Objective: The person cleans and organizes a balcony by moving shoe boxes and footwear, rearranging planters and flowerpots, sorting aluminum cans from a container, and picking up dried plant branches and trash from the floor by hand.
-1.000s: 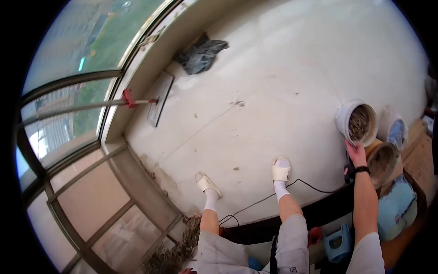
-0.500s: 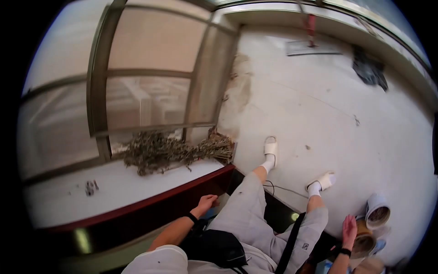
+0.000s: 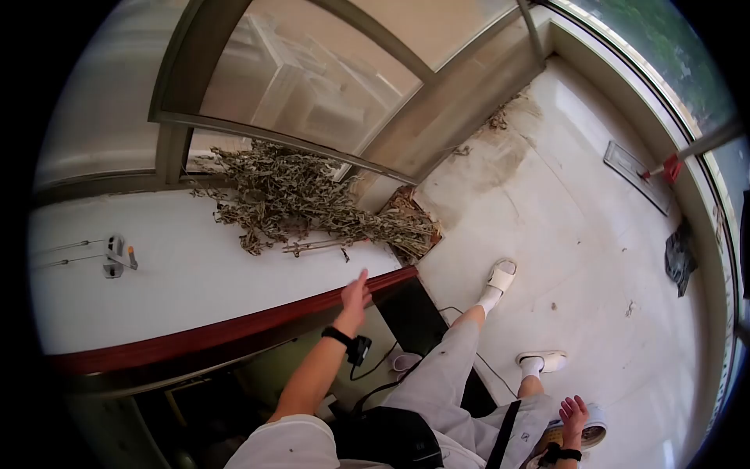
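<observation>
My left hand [image 3: 356,297] is raised at the dark red edge [image 3: 234,327] of a white sill, index finger stretched out, holding nothing. Just beyond it lies a bundle of dried plant stems [image 3: 293,195], thick with curled brown leaves, its right end against a brown, worn corner piece [image 3: 406,209]. My right hand [image 3: 574,414] hangs low at my right side, fingers apart and nothing in them. Behind that hand a pale bucket [image 3: 598,431] partly shows. At the sill's left lies a small metal fitting [image 3: 114,256] with an orange tip and thin rods.
A framed window panel [image 3: 312,78] juts out above the stems. A flat mop [image 3: 637,178] with a red joint and a black plastic bag [image 3: 680,256] are by the far wall. A dark cable [image 3: 496,371] crosses the floor near my slippers [image 3: 502,273].
My left hand has risen and reached forward to the sill edge, its fingers stretching out. My view has turned left and come closer to the dried stems. My right hand stays low and empty.
</observation>
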`<act>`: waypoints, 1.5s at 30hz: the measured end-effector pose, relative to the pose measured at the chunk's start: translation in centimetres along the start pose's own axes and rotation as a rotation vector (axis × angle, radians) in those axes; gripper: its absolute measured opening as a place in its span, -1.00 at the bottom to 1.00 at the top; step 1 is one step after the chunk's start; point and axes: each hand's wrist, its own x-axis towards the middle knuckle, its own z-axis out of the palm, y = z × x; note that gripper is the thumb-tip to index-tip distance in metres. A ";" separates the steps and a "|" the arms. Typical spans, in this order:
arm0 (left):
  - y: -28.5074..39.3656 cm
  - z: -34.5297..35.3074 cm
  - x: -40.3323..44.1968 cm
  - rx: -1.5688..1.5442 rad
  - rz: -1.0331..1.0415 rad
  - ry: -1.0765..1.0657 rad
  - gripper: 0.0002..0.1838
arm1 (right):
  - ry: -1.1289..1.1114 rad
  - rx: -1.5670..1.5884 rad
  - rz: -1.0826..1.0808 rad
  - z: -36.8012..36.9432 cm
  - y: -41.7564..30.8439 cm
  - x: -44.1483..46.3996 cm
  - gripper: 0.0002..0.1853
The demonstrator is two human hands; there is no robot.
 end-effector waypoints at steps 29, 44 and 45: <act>9.9 1.7 31.1 -0.305 -0.105 0.372 0.30 | 0.019 -0.572 0.063 19.2 -11.5 -1.7 -0.57; 8.1 3.3 29.2 -0.188 0.037 0.533 0.00 | 0.000 -0.536 0.061 19.2 -9.1 -2.9 -0.58; 8.3 3.5 28.4 -0.133 0.010 0.556 0.00 | -0.002 -0.524 0.063 19.3 -9.3 -3.3 -0.58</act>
